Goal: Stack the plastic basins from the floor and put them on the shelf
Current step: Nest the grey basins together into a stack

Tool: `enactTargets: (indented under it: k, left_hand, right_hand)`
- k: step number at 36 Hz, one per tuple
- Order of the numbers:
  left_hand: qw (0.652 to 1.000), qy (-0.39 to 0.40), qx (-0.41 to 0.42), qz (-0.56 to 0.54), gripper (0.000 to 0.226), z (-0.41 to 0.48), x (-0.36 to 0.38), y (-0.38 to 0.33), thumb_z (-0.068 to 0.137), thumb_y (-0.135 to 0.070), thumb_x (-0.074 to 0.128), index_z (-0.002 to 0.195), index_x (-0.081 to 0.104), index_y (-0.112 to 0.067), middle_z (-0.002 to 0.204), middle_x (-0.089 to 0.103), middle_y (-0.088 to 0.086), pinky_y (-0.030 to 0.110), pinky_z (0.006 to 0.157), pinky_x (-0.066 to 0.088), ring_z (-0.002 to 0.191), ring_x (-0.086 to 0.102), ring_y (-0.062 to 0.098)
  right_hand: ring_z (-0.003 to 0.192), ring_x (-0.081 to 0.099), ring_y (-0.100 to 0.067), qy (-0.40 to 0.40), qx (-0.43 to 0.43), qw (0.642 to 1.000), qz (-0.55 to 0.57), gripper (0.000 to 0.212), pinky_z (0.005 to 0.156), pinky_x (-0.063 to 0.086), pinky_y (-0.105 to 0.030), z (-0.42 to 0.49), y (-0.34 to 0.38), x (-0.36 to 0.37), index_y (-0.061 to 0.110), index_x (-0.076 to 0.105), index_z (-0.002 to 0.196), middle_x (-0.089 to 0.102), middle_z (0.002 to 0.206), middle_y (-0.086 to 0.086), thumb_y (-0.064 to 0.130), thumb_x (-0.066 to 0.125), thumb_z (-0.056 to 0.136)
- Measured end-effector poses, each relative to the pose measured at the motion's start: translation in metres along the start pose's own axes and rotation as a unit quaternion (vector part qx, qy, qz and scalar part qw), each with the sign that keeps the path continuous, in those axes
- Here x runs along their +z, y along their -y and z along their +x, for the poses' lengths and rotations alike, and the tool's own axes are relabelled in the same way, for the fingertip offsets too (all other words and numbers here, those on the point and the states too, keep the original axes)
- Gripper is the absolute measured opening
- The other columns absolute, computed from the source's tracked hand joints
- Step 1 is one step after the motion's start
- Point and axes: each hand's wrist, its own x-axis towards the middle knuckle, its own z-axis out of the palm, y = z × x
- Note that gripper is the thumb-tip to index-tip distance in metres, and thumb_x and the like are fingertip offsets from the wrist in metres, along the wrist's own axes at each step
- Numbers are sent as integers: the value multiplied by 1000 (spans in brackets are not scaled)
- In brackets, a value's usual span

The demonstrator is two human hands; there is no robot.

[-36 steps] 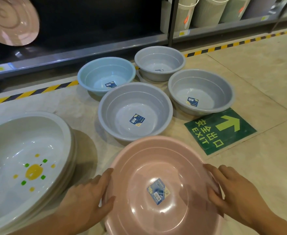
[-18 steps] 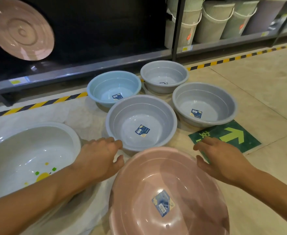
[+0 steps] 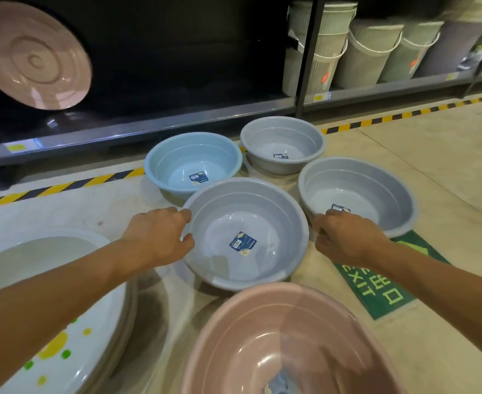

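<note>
Head view, floor in front of a store shelf. Centre: a grey basin on the tiled floor, held by both hands at opposite sides of its rim. The left hand grasps the left rim, thumb over the inner wall and fingers curled at the edge; the right hand is clenched around the right rim, in the narrow gap beside the neighbouring basin. The near edge of the held basin is blurred, and a shadow lies under it. Its only visible content is a blue label stuck to the bottom. Behind it, close together: a light blue basin at left, a smaller grey basin at the back, and a third grey basin at right, each with a similar blue label on its bottom. Foreground: a pink basin, just in front of the held one, with a blurred blue patch at the bottom edge of the frame. Far left: a stack of white basins, nested, the top one printed with yellow and green dots. On the shelf: another pink basin propped on edge with its ribbed underside outward, and, in the right bay, nested ribbed bins with wire handles. A green exit sign is stuck to the floor under the right forearm; yellow-and-black tape runs along the foot of the shelf.
</note>
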Motion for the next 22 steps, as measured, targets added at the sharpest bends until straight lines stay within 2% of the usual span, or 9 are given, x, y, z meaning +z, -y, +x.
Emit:
enactTargets:
  k: [5,12,17,22]
  left_hand:
    - [1000,-2,-7,6,48,25,22,7,97,-53,44,137,46,-27,121,63,1,38,86,54,106,63,24]
    - [998,41,-45,-19,51,50,54,13,96,-49,47,140,42,-22,121,60,5,41,90,52,110,61,29]
    - [993,72,-78,-43,60,55,76,14,98,-50,44,149,26,-24,121,59,9,43,92,49,110,61,29]
    - [976,74,-105,-173,65,52,96,18,98,-43,48,153,19,-23,125,64,14,47,101,48,112,61,35]
  right_hand:
    - [103,59,-30,16,16,1000,-3,31,77,51,-41,39,-3,14,22,54,118,57,109,-4,35,45,92]
    - [110,59,-34,57,47,997,-10,49,86,53,-47,78,-1,33,23,45,134,58,122,-8,39,56,89]
    - [114,58,-40,61,81,994,30,59,91,50,-48,88,-1,59,24,32,143,57,130,-15,40,52,90]
    - [109,59,-41,39,83,990,112,68,93,50,-47,91,-2,82,21,27,149,63,121,-21,33,57,89]
